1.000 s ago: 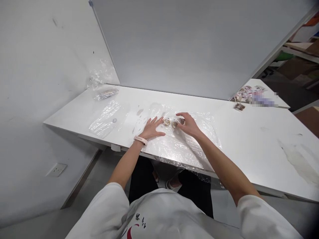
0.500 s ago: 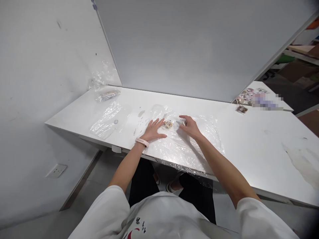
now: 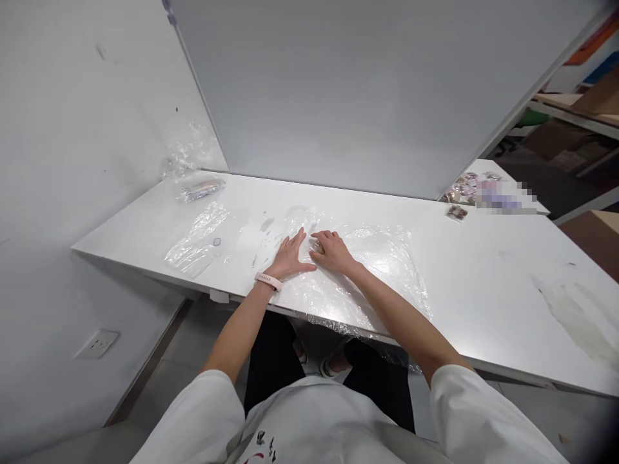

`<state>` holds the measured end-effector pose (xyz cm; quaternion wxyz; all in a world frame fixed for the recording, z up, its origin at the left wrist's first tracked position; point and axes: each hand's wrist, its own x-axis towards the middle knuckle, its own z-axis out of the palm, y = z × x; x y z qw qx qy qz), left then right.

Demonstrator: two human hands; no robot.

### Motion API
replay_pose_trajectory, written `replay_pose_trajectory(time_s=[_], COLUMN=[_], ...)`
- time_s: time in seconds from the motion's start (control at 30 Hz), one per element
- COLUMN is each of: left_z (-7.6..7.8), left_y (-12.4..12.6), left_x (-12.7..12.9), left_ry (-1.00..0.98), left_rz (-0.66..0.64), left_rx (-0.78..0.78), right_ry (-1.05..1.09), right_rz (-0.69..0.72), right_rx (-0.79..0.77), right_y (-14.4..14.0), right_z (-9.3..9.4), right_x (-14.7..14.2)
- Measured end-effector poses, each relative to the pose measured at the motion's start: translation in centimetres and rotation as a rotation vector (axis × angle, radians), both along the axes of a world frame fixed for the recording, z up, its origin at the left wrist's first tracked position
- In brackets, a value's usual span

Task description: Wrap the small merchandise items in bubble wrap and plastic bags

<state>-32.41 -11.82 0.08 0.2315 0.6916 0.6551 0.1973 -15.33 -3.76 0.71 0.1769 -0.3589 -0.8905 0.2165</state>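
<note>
A sheet of clear plastic film [image 3: 387, 258] lies spread on the white table [image 3: 488, 277] in front of me. My left hand [image 3: 289, 255], with a pink wristband, lies flat with fingers apart on the film's left part. My right hand [image 3: 334, 251] sits right beside it, its bent fingers closed over a few small brown pieces [image 3: 316, 247] on the film. Only a bit of the pieces shows between the two hands.
A flat clear bag [image 3: 196, 240] lies left of the film, a filled packet [image 3: 200, 189] and crumpled plastic [image 3: 186, 158] in the far left corner. Several small packets [image 3: 463, 189] lie at the back right. A grey partition stands behind the table.
My right hand has moved left with a small piece, from the film's middle to the pieces beside my left hand. The scattered pieces are now gathered under its fingers. My left hand stayed put.
</note>
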Motion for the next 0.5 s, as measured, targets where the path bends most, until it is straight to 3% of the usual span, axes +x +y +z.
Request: replay_pose_trajectory(time_s=[0.17, 0.27, 0.37, 0.43, 0.5], left_z=[-0.1, -0.3, -0.6, -0.8, -1.1], left_y=[0.2, 0.4, 0.4, 0.5, 0.6], left_x=[-0.1, -0.2, -0.2, -0.3, -0.3], left_ry=[0.067, 0.145, 0.202, 0.237, 0.265], left_rz=[-0.001, -0.029, -0.044, -0.05, -0.052], left_rx=[0.001, 0.015, 0.024, 0.03, 0.051], right_ry=[0.21, 0.561, 0.989, 1.219, 1.285], right_rz=[-0.059, -0.165, -0.409, -0.684, -1.05], right_rx=[-0.106, -0.405, -0.641, -0.528, -0.243], right_y=[0.2, 1.5, 4.8, 7.9, 11.0], right_z=[0.3, 0.5, 1.2, 1.6, 1.6], right_x=[1.1, 3.0, 7.7, 12.6, 17.9])
